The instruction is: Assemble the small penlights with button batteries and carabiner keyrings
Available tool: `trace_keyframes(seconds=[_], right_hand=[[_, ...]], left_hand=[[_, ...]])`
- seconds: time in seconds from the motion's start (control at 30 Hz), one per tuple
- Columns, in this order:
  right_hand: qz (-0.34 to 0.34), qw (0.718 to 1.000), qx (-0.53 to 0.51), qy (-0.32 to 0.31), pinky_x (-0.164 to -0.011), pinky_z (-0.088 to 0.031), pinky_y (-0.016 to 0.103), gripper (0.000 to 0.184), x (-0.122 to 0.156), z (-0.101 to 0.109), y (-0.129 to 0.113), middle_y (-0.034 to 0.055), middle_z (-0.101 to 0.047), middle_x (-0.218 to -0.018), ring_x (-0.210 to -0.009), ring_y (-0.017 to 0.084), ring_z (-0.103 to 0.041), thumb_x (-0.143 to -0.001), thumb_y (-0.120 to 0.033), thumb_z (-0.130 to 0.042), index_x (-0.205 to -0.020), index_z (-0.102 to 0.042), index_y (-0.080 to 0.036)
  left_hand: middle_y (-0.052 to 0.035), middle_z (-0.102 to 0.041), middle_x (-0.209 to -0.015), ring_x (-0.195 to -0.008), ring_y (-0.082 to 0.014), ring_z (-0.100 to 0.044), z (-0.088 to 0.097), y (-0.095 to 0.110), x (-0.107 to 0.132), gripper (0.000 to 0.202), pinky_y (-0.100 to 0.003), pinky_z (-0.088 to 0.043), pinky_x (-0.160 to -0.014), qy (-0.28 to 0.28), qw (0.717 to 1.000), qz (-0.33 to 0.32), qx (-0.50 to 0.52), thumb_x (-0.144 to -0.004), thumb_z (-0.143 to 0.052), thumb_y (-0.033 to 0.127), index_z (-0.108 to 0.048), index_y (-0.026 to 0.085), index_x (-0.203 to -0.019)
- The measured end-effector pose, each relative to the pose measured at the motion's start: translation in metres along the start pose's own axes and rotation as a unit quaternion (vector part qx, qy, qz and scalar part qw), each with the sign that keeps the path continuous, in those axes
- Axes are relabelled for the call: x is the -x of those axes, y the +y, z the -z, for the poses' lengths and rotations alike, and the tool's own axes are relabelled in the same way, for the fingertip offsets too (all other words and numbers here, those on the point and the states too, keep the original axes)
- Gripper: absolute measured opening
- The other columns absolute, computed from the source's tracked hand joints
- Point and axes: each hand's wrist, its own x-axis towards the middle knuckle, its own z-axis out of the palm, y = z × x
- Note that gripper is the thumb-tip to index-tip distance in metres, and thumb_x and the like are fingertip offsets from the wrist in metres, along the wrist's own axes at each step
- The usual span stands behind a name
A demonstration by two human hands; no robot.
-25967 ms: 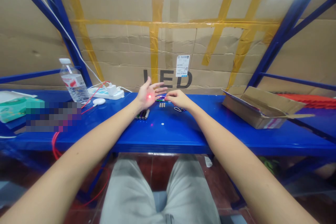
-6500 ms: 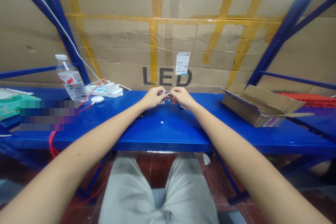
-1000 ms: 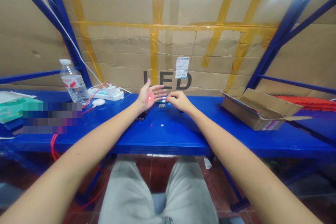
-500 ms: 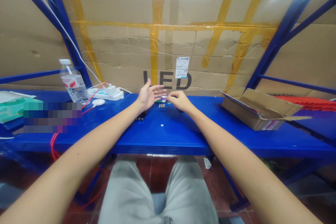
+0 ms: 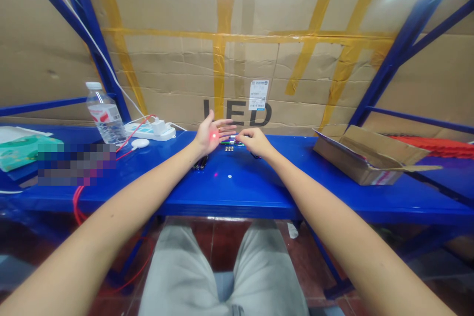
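My left hand [image 5: 213, 134] is held up over the blue shelf [image 5: 259, 187], palm turned right, fingers spread, with a red light dot glowing on the palm. My right hand [image 5: 255, 140] is closed on a small laser pointer [image 5: 236, 137] aimed at that palm. A fainter red dot [image 5: 215, 174] shows on the shelf below. Several dark pointers [image 5: 200, 163] lie by my left wrist. A cluster of small button cells [image 5: 229, 148] sits under the hands.
A water bottle [image 5: 105, 114], a white power strip [image 5: 150, 131] with red cable and a white puck [image 5: 139, 143] stand left. An open cardboard box [image 5: 370, 155] lies right. Taped cardboard [image 5: 237, 54] marked LED closes the back. My knees are below the shelf edge.
The red dot on my left palm was lit a second ago, went out half a second ago, and is lit again now. Hands have barely moved.
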Motion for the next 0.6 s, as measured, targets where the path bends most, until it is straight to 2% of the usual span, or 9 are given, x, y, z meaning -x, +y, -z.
trace_keyframes(seconds=[0.1, 0.17, 0.27, 0.33, 0.43, 0.53, 0.6], right_hand=[[-0.002, 1.000, 0.002, 0.004, -0.056, -0.032, 0.027, 0.029, -0.001, 0.000, 0.001, -0.0020, -0.048, -0.052, -0.056, 0.013, -0.043, -0.076, -0.041, -0.055, -0.065, -0.063, -0.015], [-0.002, 1.000, 0.003, 0.003, -0.056, -0.033, 0.027, 0.028, -0.004, 0.001, 0.004, -0.0019, -0.048, -0.052, -0.057, 0.013, -0.044, -0.078, -0.040, -0.053, -0.066, -0.062, -0.015], [-0.002, 1.000, 0.016, -0.022, -0.058, -0.035, 0.027, 0.023, -0.014, 0.004, 0.010, -0.0014, -0.052, -0.055, -0.059, 0.014, -0.047, -0.077, -0.031, -0.050, -0.071, -0.065, -0.015], [-0.001, 0.998, 0.035, -0.054, -0.059, -0.036, 0.027, 0.022, -0.024, 0.007, 0.015, -0.0004, -0.055, -0.058, -0.060, 0.014, -0.049, -0.075, -0.024, -0.048, -0.073, -0.067, -0.014], [0.010, 0.995, 0.050, -0.082, -0.063, -0.040, 0.027, 0.023, -0.042, 0.010, 0.023, 0.0018, -0.062, -0.068, -0.063, 0.014, -0.052, -0.075, -0.015, -0.048, -0.082, -0.069, -0.013], [-0.026, 0.997, 0.039, -0.065, -0.061, -0.043, 0.026, 0.029, -0.062, 0.011, 0.034, 0.0016, -0.064, -0.073, -0.060, 0.012, -0.052, -0.074, -0.004, -0.054, -0.100, -0.065, -0.013], [-0.066, 0.997, 0.002, -0.046, -0.056, -0.044, 0.024, 0.031, -0.075, 0.009, 0.045, 0.0013, -0.063, -0.071, -0.057, 0.011, -0.054, -0.078, 0.002, -0.053, -0.105, -0.059, -0.014]], left_hand=[[-0.0186, -0.071, -0.116, -0.113, -0.0341, -0.064, 0.003, -0.004, -0.004, 0.073, -0.046, -0.052, -0.090, 0.008, 0.999, -0.010, -0.035, -0.083, -0.042, 0.078, -0.069, 0.016, -0.109], [-0.0155, -0.072, -0.107, -0.102, -0.0299, -0.067, 0.006, -0.007, -0.007, 0.055, -0.043, -0.051, -0.088, 0.030, 0.992, -0.034, -0.120, -0.082, -0.058, 0.066, -0.070, 0.017, -0.104], [-0.0083, -0.071, -0.088, -0.084, -0.0233, -0.066, 0.013, -0.011, -0.011, 0.032, -0.040, -0.049, -0.084, 0.031, 0.951, -0.094, -0.292, -0.074, -0.074, 0.045, -0.072, 0.018, -0.091], [-0.0056, -0.069, -0.077, -0.074, -0.0207, -0.062, 0.018, -0.011, -0.014, 0.025, -0.039, -0.048, -0.079, 0.008, 0.926, -0.116, -0.360, -0.074, -0.075, 0.042, -0.073, 0.019, -0.084], [-0.0048, -0.066, -0.068, -0.064, -0.0188, -0.059, 0.026, -0.007, -0.024, 0.021, -0.038, -0.047, -0.073, 0.000, 0.911, -0.123, -0.393, -0.075, -0.072, 0.039, -0.073, 0.019, -0.081], [-0.0050, -0.068, -0.070, -0.066, -0.0185, -0.061, 0.035, -0.003, -0.038, 0.017, -0.036, -0.047, -0.073, 0.020, 0.894, -0.124, -0.430, -0.076, -0.071, 0.034, -0.074, 0.017, -0.082], [-0.0054, -0.070, -0.073, -0.068, -0.0179, -0.062, 0.039, -0.002, -0.048, 0.015, -0.034, -0.047, -0.072, 0.031, 0.873, -0.111, -0.474, -0.077, -0.070, 0.028, -0.074, 0.016, -0.084]])
